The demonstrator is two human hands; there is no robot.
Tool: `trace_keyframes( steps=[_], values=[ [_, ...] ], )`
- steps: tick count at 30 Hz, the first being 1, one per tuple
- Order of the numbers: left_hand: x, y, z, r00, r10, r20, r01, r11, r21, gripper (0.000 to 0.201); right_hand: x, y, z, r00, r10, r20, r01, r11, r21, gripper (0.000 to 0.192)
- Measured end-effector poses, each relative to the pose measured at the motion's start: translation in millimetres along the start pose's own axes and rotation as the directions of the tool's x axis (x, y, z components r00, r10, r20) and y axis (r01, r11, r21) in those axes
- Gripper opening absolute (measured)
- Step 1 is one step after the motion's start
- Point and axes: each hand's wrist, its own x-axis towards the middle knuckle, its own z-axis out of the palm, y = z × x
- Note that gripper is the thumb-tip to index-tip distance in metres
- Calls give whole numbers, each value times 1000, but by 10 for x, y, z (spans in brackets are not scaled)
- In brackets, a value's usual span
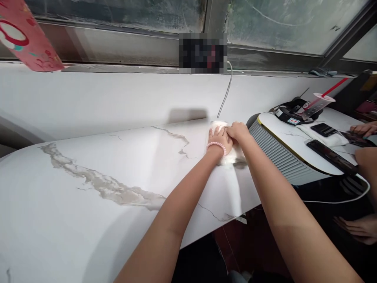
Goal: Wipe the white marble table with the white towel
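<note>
A white fluffy cloth (232, 157) lies bunched on the white marbled table (132, 157), close to the wall. My left hand (219, 140), with a pink beaded bracelet at the wrist, presses flat on the cloth, fingers spread. Right beside it, my right hand (238, 131) has its fingers curled at the cloth's far right part; its fingertips are partly hidden. Both arms reach forward across the table's near edge.
To the right stands a ribbed white cabinet (277, 145) bearing a cup with a red straw (316, 105), a black phone (324, 129) and a dark long device (331, 157). Another person's hands show at far right. A cable (226, 92) hangs down the wall below the window.
</note>
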Motion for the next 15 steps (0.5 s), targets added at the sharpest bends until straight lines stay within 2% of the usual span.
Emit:
trace_keyframes(
  steps=[3,7,10,12,15],
  values=[
    [138,-109,-20,1000,-22,-22,22,1000,16,65,-92,-31,-5,996,78,44,-79,996,31,34],
    [286,-279,-78,999,-34,-29,35,999,41,65,-120,-50,-97,977,3,213,-47,978,205,42],
    [368,-439,-149,998,-54,-16,55,996,66,65,14,-66,-100,930,-39,365,-15,989,145,51],
    [395,-565,-209,998,-70,-11,70,995,76,66,122,-137,-7,924,-82,373,67,996,53,55],
    [382,-775,-310,995,-86,-43,89,993,83,65,204,-350,225,954,-153,259,173,983,-55,57]
  ],
)
